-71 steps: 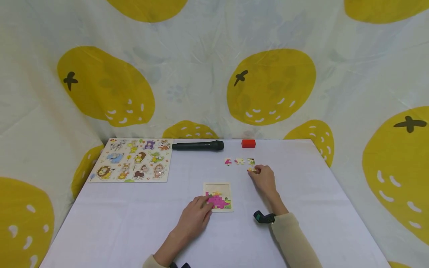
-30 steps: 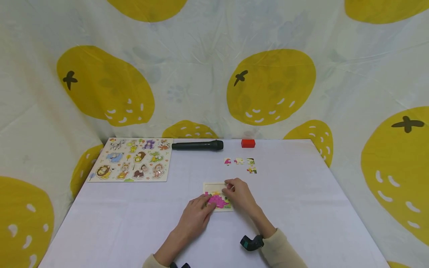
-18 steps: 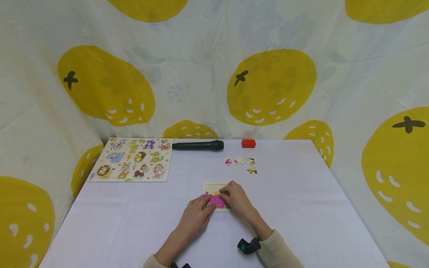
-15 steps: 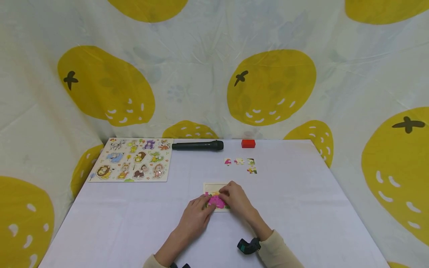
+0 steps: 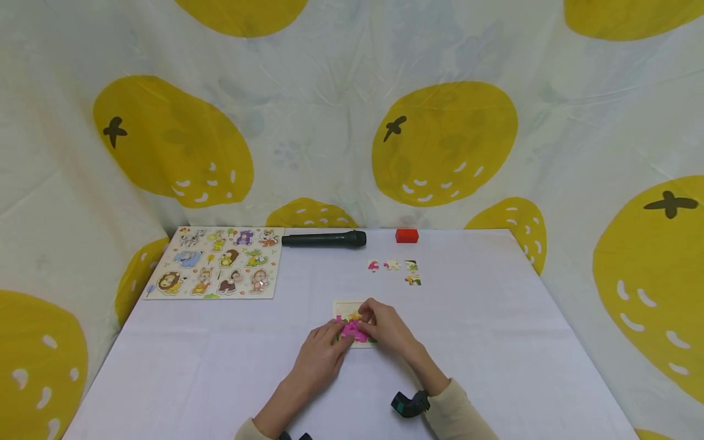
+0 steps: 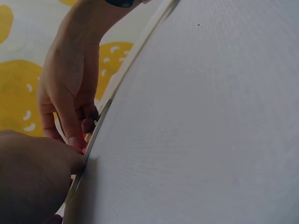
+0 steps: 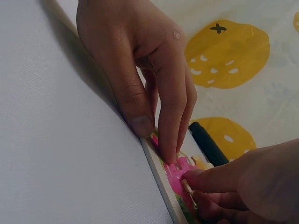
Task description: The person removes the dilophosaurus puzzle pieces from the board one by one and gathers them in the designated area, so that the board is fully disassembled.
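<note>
A small jigsaw in a pale wooden frame (image 5: 342,302) lies at the middle of the table, part-filled with pink, yellow and green pieces. My left hand (image 5: 319,355) rests on its left side, fingertips pressing the pieces and thumb at the near edge. Over the right half, my right hand (image 5: 389,330) pinches a small jigsaw piece (image 7: 187,185) between thumb and fingers; its edge shows in the right wrist view. Much of the picture is hidden under both hands. Beyond the frame lie loose jigsaw pieces (image 5: 392,265), three in a row and one piece (image 5: 414,280) nearer.
A large animal puzzle board (image 5: 214,263) lies at the back left. Next to it is a black microphone (image 5: 324,239), and a red block (image 5: 407,236) sits near the back edge. A curtain with yellow fruit (image 5: 445,143) hangs behind the white table (image 5: 495,342).
From the loose pieces, my right hand has come left and nearer to the framed jigsaw, then settled over its right half, fingers shifting slightly. The left hand has stayed on the frame.
</note>
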Action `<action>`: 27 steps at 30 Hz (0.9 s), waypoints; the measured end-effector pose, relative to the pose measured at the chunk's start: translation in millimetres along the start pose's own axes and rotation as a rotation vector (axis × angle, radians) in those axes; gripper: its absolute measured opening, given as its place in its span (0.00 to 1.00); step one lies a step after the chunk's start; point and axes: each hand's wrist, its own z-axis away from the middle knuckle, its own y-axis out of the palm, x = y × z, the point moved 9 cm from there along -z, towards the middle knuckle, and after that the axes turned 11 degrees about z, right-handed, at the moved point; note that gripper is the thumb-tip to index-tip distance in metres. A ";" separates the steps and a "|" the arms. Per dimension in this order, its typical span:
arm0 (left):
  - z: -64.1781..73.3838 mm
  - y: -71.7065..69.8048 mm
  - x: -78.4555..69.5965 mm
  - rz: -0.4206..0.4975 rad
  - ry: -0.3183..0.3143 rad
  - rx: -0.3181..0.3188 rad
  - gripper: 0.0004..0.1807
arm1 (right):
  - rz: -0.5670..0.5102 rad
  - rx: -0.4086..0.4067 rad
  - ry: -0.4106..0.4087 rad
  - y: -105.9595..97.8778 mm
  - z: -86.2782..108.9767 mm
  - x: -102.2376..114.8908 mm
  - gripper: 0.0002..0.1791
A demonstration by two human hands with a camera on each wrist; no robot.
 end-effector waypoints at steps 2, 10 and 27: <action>-0.1 0.7 0.6 0.000 -0.008 0.013 0.12 | -0.019 0.016 -0.005 0.7 0.4 0.6 0.14; 0.1 2.2 1.7 -0.010 -0.024 0.042 0.13 | -0.030 0.028 -0.017 2.4 1.3 -0.3 0.15; -0.5 0.9 1.2 0.010 -0.035 0.041 0.12 | -0.063 -0.034 0.005 -7.1 -2.4 -17.1 0.18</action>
